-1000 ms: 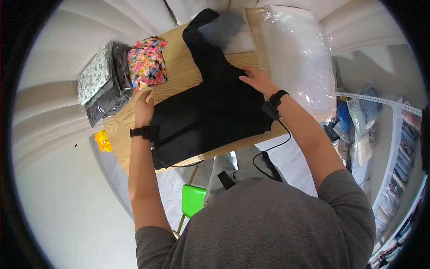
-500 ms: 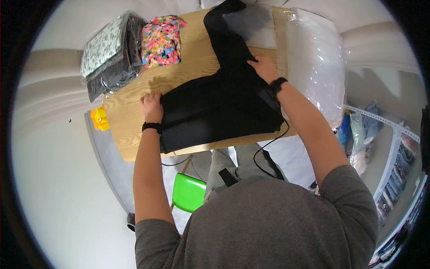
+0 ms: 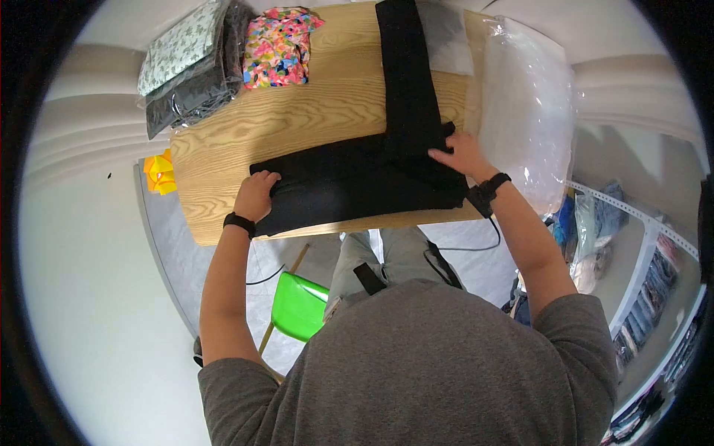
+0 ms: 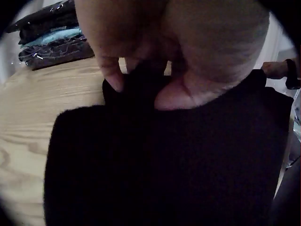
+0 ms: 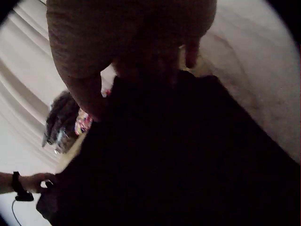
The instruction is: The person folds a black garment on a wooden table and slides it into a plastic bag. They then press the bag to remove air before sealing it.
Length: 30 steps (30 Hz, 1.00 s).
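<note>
A black long-sleeved garment [image 3: 342, 178] lies across the near part of the wooden table [image 3: 335, 111], one sleeve [image 3: 409, 67] stretching away toward the far edge. My left hand [image 3: 255, 195] is at the garment's left end. Up close in the left wrist view, that hand [image 4: 174, 52] pinches black cloth between thumb and fingers. Over at the right end, my right hand [image 3: 465, 157] grips the cloth near the base of the sleeve. The right wrist view is dark, with the right hand [image 5: 127, 42] at the top edge of the fabric and some fingertips hidden.
Bagged folded clothes [image 3: 186, 59] and a bright floral garment [image 3: 279, 48] lie at the far left. Clear plastic bags [image 3: 524, 111] cover the table's right side. A green chair [image 3: 297, 306] stands below the near edge; a clothes shelf [image 3: 639, 275] is at right.
The garment's body has become narrower from front to back, its far edge brought nearer me. Both hands have come nearer with it, and the sleeve now lies straighter.
</note>
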Motion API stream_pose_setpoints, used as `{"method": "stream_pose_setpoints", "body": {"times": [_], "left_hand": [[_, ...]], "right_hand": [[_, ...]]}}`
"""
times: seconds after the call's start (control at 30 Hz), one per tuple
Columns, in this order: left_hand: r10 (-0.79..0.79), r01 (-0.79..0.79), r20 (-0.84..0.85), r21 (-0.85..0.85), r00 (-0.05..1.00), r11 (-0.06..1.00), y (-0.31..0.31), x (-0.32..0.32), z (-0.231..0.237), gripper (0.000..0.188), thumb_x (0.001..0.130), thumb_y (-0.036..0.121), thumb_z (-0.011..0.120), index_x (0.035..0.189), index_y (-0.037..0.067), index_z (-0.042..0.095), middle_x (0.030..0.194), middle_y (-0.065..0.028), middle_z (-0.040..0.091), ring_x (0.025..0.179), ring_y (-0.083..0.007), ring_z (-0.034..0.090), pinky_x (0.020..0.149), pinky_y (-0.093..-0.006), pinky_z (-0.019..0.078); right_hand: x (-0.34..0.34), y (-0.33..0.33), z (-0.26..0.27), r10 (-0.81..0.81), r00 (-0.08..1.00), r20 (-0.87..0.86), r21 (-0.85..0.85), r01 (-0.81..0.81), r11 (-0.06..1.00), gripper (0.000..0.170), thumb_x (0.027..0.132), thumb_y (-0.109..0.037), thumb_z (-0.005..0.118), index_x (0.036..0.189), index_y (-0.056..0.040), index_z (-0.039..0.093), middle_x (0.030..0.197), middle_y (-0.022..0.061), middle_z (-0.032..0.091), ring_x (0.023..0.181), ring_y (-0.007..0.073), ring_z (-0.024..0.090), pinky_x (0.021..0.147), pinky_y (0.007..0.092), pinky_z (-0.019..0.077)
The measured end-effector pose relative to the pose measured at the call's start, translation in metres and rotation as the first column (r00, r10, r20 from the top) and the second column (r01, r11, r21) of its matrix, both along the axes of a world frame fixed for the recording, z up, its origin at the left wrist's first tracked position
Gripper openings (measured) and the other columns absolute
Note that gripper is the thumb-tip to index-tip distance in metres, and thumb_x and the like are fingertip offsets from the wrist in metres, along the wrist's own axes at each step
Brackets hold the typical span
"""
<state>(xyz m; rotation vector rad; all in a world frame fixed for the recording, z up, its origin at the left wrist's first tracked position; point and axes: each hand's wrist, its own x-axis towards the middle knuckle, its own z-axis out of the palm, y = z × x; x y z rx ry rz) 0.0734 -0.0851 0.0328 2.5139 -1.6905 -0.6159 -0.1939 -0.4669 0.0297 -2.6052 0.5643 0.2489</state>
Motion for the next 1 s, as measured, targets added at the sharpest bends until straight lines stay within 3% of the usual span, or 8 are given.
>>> {"method": "stream_pose_setpoints", "body": {"times": [0.03, 0.17, 0.23, 0.43, 0.57, 0.73, 0.9, 1.0], "left_hand": [[-0.003, 0.003, 0.001, 0.0, 1.0, 1.0, 0.0, 0.0, 0.001, 0.035, 0.067, -0.002, 0.053, 0.1, 0.01, 0.056, 0.086, -0.0089, 0.056, 0.089, -0.0286, 0.054, 0.074, -0.04, 0.0441], [0.022, -0.019, -0.057, 0.051, 0.998, 0.999, -0.006, 0.004, 0.008, 0.036, 0.065, -0.002, 0.053, 0.098, 0.009, 0.058, 0.087, -0.0107, 0.058, 0.088, -0.0303, 0.057, 0.074, -0.0411, 0.0463], [0.026, -0.02, -0.06, 0.101, 0.998, 0.995, -0.006, 0.003, 0.007, 0.034, 0.065, -0.002, 0.053, 0.097, 0.008, 0.058, 0.088, -0.011, 0.059, 0.088, -0.0302, 0.058, 0.073, -0.0409, 0.0468], [0.033, -0.029, -0.006, 0.339, 0.999, 0.94, -0.054, -0.003, 0.022, 0.032, 0.071, 0.005, 0.053, 0.102, 0.009, 0.058, 0.093, -0.0104, 0.061, 0.088, -0.0309, 0.059, 0.073, -0.042, 0.0476], [-0.009, 0.008, -0.003, -0.188, 1.0, 0.982, -0.158, -0.033, 0.041, 0.05, 0.074, 0.003, 0.051, 0.122, 0.017, 0.048, 0.112, -0.0143, 0.055, 0.101, -0.0316, 0.055, 0.084, -0.0409, 0.045], [-0.254, 0.305, 0.176, -0.408, 0.951, 0.861, -0.266, -0.062, 0.028, 0.055, 0.077, 0.005, 0.051, 0.129, 0.023, 0.044, 0.13, -0.0136, 0.044, 0.127, -0.0306, 0.034, 0.099, -0.0428, 0.0339], [-0.369, 0.412, 0.362, -0.048, 0.856, 0.91, -0.298, -0.065, -0.005, 0.023, 0.077, 0.014, 0.054, 0.098, 0.015, 0.065, 0.128, -0.0113, 0.046, 0.13, -0.0273, 0.028, 0.105, -0.043, 0.0248], [-0.473, 0.526, 0.338, -0.083, 0.814, 0.846, -0.281, -0.056, 0.034, 0.015, 0.076, 0.013, 0.055, 0.086, 0.013, 0.066, 0.108, -0.0076, 0.057, 0.123, -0.0245, 0.038, 0.107, -0.0474, 0.021]], "right_hand": [[0.014, 0.004, 0.013, -0.185, 0.945, -0.271, 0.105, 0.22, 0.97, 0.04, 0.074, -0.038, 0.065, 0.078, 0.0017, 0.063, 0.089, 0.0181, 0.063, 0.087, 0.0351, 0.058, 0.077, 0.0409, 0.0448], [0.03, 0.012, -0.008, -0.551, 0.835, -0.008, 0.28, 0.53, 0.8, 0.046, 0.077, -0.039, 0.063, 0.094, 0.0035, 0.061, 0.093, 0.023, 0.062, 0.086, 0.0368, 0.06, 0.075, 0.0413, 0.0466], [0.027, 0.018, -0.027, -0.473, 0.866, 0.161, 0.451, 0.361, 0.816, 0.051, 0.078, -0.037, 0.064, 0.107, 0.0037, 0.056, 0.101, 0.0234, 0.061, 0.094, 0.0356, 0.058, 0.082, 0.0389, 0.0453], [-0.008, 0.046, -0.026, -0.045, 0.98, 0.193, 0.104, 0.025, 0.994, 0.041, 0.089, -0.015, 0.046, 0.13, -0.0147, 0.041, 0.118, 0.016, 0.055, 0.11, 0.0281, 0.052, 0.099, 0.0524, 0.0303], [-0.019, 0.043, -0.033, 0.002, 0.985, 0.171, 0.125, -0.024, 0.992, 0.044, 0.091, -0.017, 0.044, 0.134, -0.017, 0.035, 0.127, 0.0101, 0.05, 0.117, 0.0236, 0.047, 0.104, 0.0518, 0.0211], [-0.02, 0.037, -0.033, 0.135, 0.98, 0.146, 0.096, -0.15, 0.984, 0.047, 0.091, -0.02, 0.045, 0.136, -0.0188, 0.033, 0.128, 0.0095, 0.049, 0.123, 0.0221, 0.042, 0.106, 0.0505, 0.0188], [-0.027, 0.029, -0.017, 0.139, 0.964, 0.227, 0.185, -0.183, 0.966, 0.049, 0.089, -0.025, 0.049, 0.135, -0.0187, 0.035, 0.129, 0.0123, 0.048, 0.124, 0.0237, 0.041, 0.106, 0.0503, 0.0187], [-0.035, 0.02, -0.018, 0.042, 0.952, 0.302, 0.317, -0.142, 0.938, 0.053, 0.082, -0.023, 0.058, 0.131, -0.0139, 0.041, 0.123, 0.0149, 0.05, 0.118, 0.0289, 0.045, 0.103, 0.0464, 0.0265]]}}
